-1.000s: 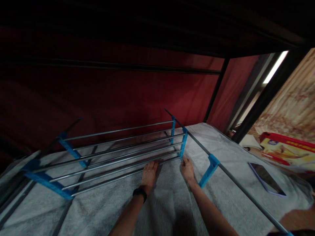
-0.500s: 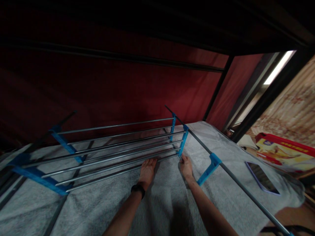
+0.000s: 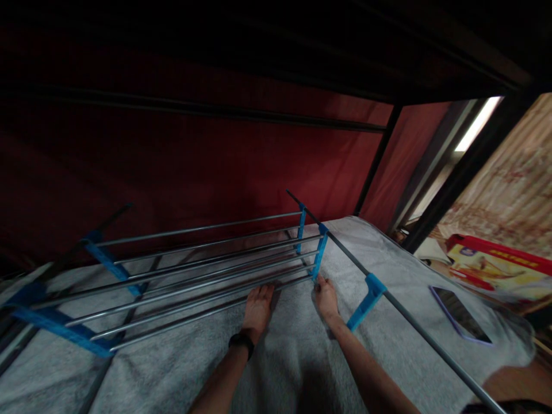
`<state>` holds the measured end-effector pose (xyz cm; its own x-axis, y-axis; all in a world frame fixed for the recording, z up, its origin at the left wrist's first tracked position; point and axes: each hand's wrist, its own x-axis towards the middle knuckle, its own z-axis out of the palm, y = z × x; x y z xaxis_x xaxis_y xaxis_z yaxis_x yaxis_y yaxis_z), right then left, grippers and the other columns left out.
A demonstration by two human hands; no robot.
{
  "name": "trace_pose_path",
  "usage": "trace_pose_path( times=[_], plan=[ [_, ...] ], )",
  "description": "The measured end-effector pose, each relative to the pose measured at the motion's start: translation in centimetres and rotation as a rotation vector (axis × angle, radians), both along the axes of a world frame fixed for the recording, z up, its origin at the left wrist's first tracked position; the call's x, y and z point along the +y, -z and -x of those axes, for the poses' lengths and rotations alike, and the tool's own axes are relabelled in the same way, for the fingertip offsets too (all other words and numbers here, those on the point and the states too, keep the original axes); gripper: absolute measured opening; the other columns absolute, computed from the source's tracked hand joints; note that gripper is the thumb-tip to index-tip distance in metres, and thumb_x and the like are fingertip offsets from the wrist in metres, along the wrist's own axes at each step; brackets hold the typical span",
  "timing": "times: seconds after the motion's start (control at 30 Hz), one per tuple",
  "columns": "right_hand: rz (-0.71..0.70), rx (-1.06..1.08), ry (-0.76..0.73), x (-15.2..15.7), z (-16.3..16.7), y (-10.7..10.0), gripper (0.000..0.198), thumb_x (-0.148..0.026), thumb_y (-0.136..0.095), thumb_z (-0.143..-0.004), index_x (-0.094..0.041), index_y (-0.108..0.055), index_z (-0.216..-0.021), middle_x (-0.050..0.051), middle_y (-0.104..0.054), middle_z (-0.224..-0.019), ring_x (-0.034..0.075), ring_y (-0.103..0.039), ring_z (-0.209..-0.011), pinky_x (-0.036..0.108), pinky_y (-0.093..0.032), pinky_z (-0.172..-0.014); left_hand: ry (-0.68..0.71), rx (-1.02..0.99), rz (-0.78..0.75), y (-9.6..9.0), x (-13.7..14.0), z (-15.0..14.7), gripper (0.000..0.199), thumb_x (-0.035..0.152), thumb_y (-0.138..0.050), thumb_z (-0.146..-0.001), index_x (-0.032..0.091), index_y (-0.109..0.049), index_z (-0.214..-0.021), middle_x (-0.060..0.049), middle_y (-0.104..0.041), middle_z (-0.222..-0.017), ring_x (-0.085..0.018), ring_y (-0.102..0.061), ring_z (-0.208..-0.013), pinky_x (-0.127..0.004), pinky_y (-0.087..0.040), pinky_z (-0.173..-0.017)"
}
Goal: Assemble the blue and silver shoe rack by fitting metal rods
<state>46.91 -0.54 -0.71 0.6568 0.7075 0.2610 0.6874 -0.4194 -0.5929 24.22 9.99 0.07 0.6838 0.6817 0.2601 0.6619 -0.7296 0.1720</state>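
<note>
A rack of grey metal tubes and blue plastic brackets lies over a grey blanket [image 3: 284, 356]. My left hand [image 3: 257, 310], with a black band on its wrist, has its fingers over the nearest metal tube [image 3: 172, 325]. To its right, my right hand [image 3: 326, 296] pinches the lower end of a blue bracket [image 3: 319, 256], where that tube meets it. Its fingertips are partly hidden. Another blue bracket [image 3: 366, 299] hangs on the long side pole [image 3: 431, 340], just right of my right forearm. At the left, the tubes run into a further blue bracket [image 3: 64, 330].
A phone [image 3: 460, 315] lies on the blanket at the right. Beyond it is a red and yellow box [image 3: 500, 267]. Dark frame bars [image 3: 379, 158] stand around and above, with a red cloth [image 3: 207, 167] behind the rack.
The view has shifted slightly, so the rack's left end appears a little lower and farther left. Both hands keep their places on the rack.
</note>
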Motion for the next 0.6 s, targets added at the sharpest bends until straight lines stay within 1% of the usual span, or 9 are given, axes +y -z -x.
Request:
trace_pose_path(
  times=[0.17,0.37,0.47,0.6],
  plan=[
    [0.029,-0.003,0.003,0.0,0.2,-0.5,0.057,-0.003,-0.041,-0.080,-0.014,-0.065,-0.131,0.008,-0.062,-0.092,0.019,-0.058,-0.082,0.027,-0.046,-0.083,-0.001,0.012,0.000,0.0,-0.1,0.1,0.058,0.000,-0.035,-0.089,0.021,-0.057,-0.139,-0.009,-0.066,-0.126,-0.025,-0.057,-0.120,-0.044,-0.042,-0.110],
    [0.049,-0.018,0.034,0.6,0.6,-0.6,0.058,-0.005,-0.044,-0.080,-0.018,-0.064,-0.133,0.007,-0.059,-0.088,0.021,-0.058,-0.082,0.029,-0.047,-0.084,-0.004,-0.011,0.006,0.3,-0.1,0.1,0.062,0.000,-0.033,-0.089,0.023,-0.052,-0.144,-0.008,-0.065,-0.129,-0.024,-0.057,-0.120,-0.044,-0.044,-0.108],
    [0.012,0.001,0.018,0.8,0.6,-0.1,0.059,-0.005,-0.042,-0.080,-0.015,-0.063,-0.134,0.007,-0.057,-0.088,0.021,-0.057,-0.082,0.030,-0.048,-0.086,-0.019,-0.005,-0.013,0.2,-0.2,0.1,0.059,0.001,-0.032,-0.090,0.021,-0.053,-0.142,-0.008,-0.066,-0.127,-0.025,-0.057,-0.118,-0.044,-0.043,-0.108],
    [-0.076,0.034,0.005,0.8,0.4,0.9,0.059,-0.008,-0.042,-0.080,-0.012,-0.063,-0.135,0.006,-0.054,-0.087,0.020,-0.056,-0.080,0.032,-0.050,-0.088,-0.035,0.002,-0.039,0.1,-0.4,0.1,0.056,0.002,-0.032,-0.092,0.020,-0.055,-0.140,-0.010,-0.065,-0.125,-0.026,-0.056,-0.117,-0.046,-0.043,-0.107]
  ],
)
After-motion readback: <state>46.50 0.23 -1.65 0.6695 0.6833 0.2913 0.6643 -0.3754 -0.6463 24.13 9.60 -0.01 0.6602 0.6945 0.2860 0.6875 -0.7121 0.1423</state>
